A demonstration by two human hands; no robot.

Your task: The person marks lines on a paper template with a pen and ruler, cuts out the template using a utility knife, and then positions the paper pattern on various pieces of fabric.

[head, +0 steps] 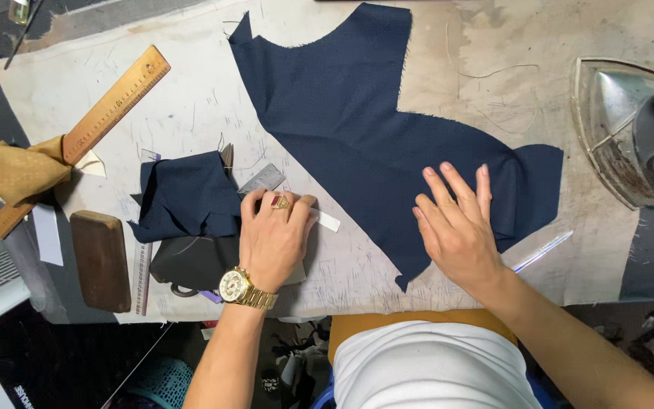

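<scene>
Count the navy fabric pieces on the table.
2: a large cut piece under the right hand, and a small crumpled piece beside the left hand. More may be hidden.

Cut cloth [372, 129]: dark navy, fine dotted weave, as far as view shows. Folded scrap [187, 197]: same navy. Ruler [88, 129]: orange-brown wood, dark marks. Rag [13, 170]: mustard tan. Block [101, 260]: dark brown. Tabletop [191, 98] cover: off-white, pencil-scratched, grey stains. Watch [235, 285]: gold, pale dial. Ring [279, 201]: gold, red stone. Iron [630, 129]: silvery plate, rusty brown patches.
</scene>
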